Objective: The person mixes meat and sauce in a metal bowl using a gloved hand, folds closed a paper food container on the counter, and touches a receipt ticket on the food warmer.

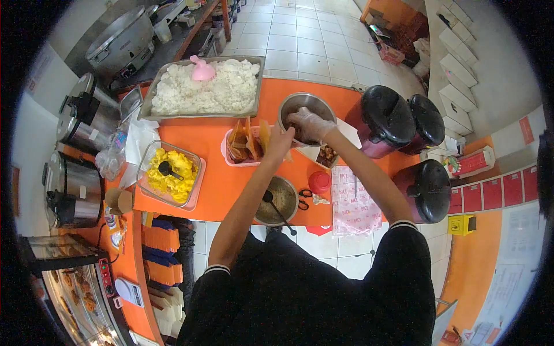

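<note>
My left hand (283, 140) is at the near left rim of a steel bowl (287, 102), its fingers closed on that rim. Inside the bowl is my right hand (313, 126), in a clear plastic glove; its fingertips are down in dark food, and what they hold is hidden. Right below the bowl, a paper-lined container holds brown food pieces (327, 156). A pink basket (226, 151) with brown and yellow packets stands left of my left hand. Nearer to me are a steel pot (287, 202) with a black ladle, a red round container (319, 182) and printed wrapping paper (355, 207).
A large tray of rice (222, 89) with a pink scoop lies at the back left. Yellow food fills a glass dish (187, 199) on the left. Dark round jars (424, 187) line the right side. Black-handled scissors (304, 199) lie beside the pot.
</note>
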Tool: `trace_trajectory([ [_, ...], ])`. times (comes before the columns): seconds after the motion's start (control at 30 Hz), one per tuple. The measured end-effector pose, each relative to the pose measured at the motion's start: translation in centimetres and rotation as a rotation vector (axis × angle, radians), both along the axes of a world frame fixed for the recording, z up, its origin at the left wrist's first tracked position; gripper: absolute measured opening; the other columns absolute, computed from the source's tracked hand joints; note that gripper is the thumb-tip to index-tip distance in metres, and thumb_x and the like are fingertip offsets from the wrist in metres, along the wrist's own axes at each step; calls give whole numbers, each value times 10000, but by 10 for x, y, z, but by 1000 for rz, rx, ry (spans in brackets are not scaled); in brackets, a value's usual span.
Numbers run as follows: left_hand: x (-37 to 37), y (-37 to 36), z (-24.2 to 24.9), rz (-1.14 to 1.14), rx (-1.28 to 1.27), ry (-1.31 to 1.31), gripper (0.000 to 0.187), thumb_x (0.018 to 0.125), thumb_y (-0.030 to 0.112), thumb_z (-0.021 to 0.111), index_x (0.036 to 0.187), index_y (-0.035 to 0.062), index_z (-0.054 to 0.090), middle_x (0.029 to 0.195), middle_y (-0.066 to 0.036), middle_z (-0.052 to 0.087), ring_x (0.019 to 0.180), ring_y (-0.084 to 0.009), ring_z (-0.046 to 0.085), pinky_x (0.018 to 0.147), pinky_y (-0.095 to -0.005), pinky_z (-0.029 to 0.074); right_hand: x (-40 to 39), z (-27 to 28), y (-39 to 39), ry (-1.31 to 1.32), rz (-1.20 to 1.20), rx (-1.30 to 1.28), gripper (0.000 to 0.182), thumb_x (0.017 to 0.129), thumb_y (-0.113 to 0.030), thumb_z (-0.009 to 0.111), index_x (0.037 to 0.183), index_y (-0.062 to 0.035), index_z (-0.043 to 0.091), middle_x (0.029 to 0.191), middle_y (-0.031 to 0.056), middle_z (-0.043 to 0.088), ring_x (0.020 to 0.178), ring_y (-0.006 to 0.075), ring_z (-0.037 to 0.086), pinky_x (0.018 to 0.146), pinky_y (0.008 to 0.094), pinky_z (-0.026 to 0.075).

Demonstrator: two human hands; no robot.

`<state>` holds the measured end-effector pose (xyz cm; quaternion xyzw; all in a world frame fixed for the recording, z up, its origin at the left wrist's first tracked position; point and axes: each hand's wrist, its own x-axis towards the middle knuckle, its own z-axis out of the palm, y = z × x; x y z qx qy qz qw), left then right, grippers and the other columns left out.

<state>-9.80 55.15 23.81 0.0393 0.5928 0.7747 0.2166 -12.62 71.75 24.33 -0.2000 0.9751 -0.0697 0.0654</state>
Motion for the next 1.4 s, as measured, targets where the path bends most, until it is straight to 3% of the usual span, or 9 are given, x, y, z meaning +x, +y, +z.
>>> trace_trajectory([
  [0.2,2,-4,-4,-34,49,1,333,906,141,490,1225,56,445,1013,-61,530,882,-164,578,712,-335,572,-8,-3,20,-50,171,-375,381,759,-101,637,1136,-140,600,1195,122,546,1074,314,554,939,374,457],
  [0.33,-1,-10,-8,-36,39,17,331,906,130,489,1226,60,448,980,-52,539,850,-159,580,703,-332,571,8,38,22,-32,287,-264,465,734,-60,637,1187,-149,581,1222,124,528,1110,330,537,960,380,451],
  [0.43,1,-6,-14,-32,21,58,330,904,119,492,1227,60,452,967,-49,544,835,-155,582,701,-325,569,19,41,2,-177,-71,-30,580,695,-86,689,1243,-94,501,1161,148,570,1038,360,564,928,412,455],
  [0.53,2,5,-13,-3,-23,-16,409,882,42,462,1287,30,411,1109,-107,547,860,-198,617,638,-305,598,3,-27,6,80,66,-140,417,746,-71,636,1159,-93,572,1132,140,585,1092,325,541,925,397,449],
  [0.7,-4,6,-29,21,92,80,407,873,38,466,1275,22,408,1113,-108,549,844,-197,624,590,-289,594,7,-16,-3,82,70,-120,315,813,-84,572,1126,-92,603,1089,141,611,961,305,596,925,371,435],
  [0.8,-7,5,-25,33,118,46,395,881,39,463,1271,28,404,1125,-107,550,835,-198,633,577,-283,591,-4,-12,-1,-204,-157,-450,319,795,-67,614,1113,-72,580,1049,123,623,950,288,597,926,375,441],
  [0.9,-14,1,-11,-26,80,9,402,891,47,464,1283,33,381,1136,-112,551,837,-203,641,586,-285,593,-13,-1,7,23,5,-416,321,760,-65,665,1059,-73,547,1009,91,616,901,222,600,795,367,515],
  [1.07,-12,-3,-1,10,85,-6,361,926,118,458,1270,35,381,1125,-118,554,887,-203,628,683,-332,584,-18,48,15,-425,-310,-918,314,753,-76,671,1010,-143,504,937,15,551,796,112,544,498,238,477],
  [1.4,-28,-3,-13,12,91,-45,407,896,53,459,1290,37,357,1146,-135,543,892,-225,646,643,-326,602,-23,39,24,-523,-254,-998,256,817,-67,628,1027,-148,505,955,-9,537,860,103,524,626,278,502],
])
